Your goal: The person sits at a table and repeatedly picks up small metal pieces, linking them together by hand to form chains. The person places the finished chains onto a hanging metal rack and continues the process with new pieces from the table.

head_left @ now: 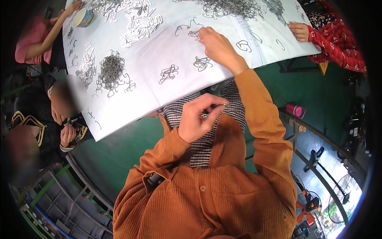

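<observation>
My left hand is held over my lap, in front of the table edge. Its thumb and forefinger are pinched on a small, shiny piece, mostly covered by the fingertips. My right hand reaches over the white tabletop. Its fingertips are drawn together at a small cluster of bent wire hooks; whether a hook is between them is hidden. Nearer to me lie two more little heaps of wire hooks, one below my right wrist and another farther left.
A dense wire pile lies at left, beside short white tubes. More white tubes and a large wire pile are farther back. A paper tub stands far left. Co-workers' hands work at both sides.
</observation>
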`<control>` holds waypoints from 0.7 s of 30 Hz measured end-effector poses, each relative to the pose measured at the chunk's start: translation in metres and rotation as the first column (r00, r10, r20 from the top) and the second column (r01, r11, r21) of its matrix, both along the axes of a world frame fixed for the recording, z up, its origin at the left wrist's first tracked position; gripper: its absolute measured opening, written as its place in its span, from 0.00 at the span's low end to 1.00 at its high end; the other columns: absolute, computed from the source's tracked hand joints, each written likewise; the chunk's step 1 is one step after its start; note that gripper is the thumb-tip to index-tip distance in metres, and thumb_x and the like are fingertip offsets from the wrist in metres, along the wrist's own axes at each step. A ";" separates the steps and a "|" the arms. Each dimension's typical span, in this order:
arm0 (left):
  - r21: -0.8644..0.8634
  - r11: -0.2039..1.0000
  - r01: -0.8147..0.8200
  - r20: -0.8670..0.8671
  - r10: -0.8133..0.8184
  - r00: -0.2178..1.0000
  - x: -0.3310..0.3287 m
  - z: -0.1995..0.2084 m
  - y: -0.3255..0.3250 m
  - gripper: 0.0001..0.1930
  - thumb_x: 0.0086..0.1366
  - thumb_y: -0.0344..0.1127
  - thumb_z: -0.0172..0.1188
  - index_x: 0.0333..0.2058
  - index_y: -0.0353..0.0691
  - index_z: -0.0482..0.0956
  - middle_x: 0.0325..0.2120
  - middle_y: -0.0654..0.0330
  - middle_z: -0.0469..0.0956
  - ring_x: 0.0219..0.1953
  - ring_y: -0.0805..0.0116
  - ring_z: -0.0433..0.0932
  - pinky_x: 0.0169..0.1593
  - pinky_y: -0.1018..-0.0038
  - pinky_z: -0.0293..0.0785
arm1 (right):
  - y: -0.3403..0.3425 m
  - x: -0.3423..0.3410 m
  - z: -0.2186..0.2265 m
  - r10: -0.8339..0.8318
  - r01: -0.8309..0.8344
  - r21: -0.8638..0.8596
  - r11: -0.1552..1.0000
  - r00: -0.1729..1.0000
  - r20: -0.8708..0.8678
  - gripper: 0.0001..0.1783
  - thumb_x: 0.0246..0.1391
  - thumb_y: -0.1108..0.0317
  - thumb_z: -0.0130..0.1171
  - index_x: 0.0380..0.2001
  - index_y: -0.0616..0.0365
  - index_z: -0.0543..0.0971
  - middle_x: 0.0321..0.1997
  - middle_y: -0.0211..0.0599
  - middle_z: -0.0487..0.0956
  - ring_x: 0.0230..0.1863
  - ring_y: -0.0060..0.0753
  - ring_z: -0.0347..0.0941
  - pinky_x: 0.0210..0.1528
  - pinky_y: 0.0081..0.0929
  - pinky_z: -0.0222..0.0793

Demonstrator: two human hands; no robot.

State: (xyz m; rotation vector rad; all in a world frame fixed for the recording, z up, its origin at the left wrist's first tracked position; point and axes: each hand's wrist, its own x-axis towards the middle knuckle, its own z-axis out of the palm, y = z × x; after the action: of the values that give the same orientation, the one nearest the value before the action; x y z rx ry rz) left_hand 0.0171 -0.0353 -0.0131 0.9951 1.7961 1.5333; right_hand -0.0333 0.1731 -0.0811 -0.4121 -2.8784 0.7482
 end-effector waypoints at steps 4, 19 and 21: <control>-0.039 0.999 -0.011 0.135 0.017 0.991 0.000 -0.007 0.004 0.06 0.60 0.21 0.59 0.37 0.32 0.81 0.35 0.58 0.83 0.33 0.78 0.78 0.34 0.81 0.76 | -0.003 0.039 0.023 -0.135 0.059 -0.338 0.939 0.970 -0.204 0.08 0.53 0.81 0.51 0.35 0.63 0.77 0.35 0.46 0.78 0.31 0.45 0.76 0.35 0.36 0.72; -0.073 0.996 -0.060 0.300 0.080 0.950 -0.002 -0.019 0.025 0.14 0.60 0.20 0.61 0.45 0.32 0.75 0.37 0.58 0.81 0.38 0.76 0.79 0.40 0.81 0.76 | -0.057 0.162 0.057 -0.477 0.017 -0.922 0.387 0.859 -0.184 0.02 0.54 0.79 0.60 0.32 0.66 0.78 0.38 0.36 0.78 0.41 0.23 0.74 0.47 0.21 0.69; -0.065 0.996 -0.055 0.296 0.071 0.953 -0.002 -0.018 0.028 0.17 0.60 0.20 0.62 0.48 0.32 0.72 0.36 0.57 0.81 0.39 0.75 0.79 0.41 0.80 0.76 | -0.053 0.162 0.052 -0.473 0.044 -0.920 0.389 0.867 -0.158 0.02 0.53 0.79 0.60 0.31 0.65 0.79 0.39 0.37 0.78 0.44 0.25 0.72 0.49 0.23 0.67</control>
State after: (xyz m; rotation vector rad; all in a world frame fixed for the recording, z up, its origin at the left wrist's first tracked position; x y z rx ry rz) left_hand 0.0154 -0.0072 -0.0311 0.6447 1.6592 1.5685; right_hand 0.1289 0.1199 -0.0293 -0.6926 -1.6778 2.0044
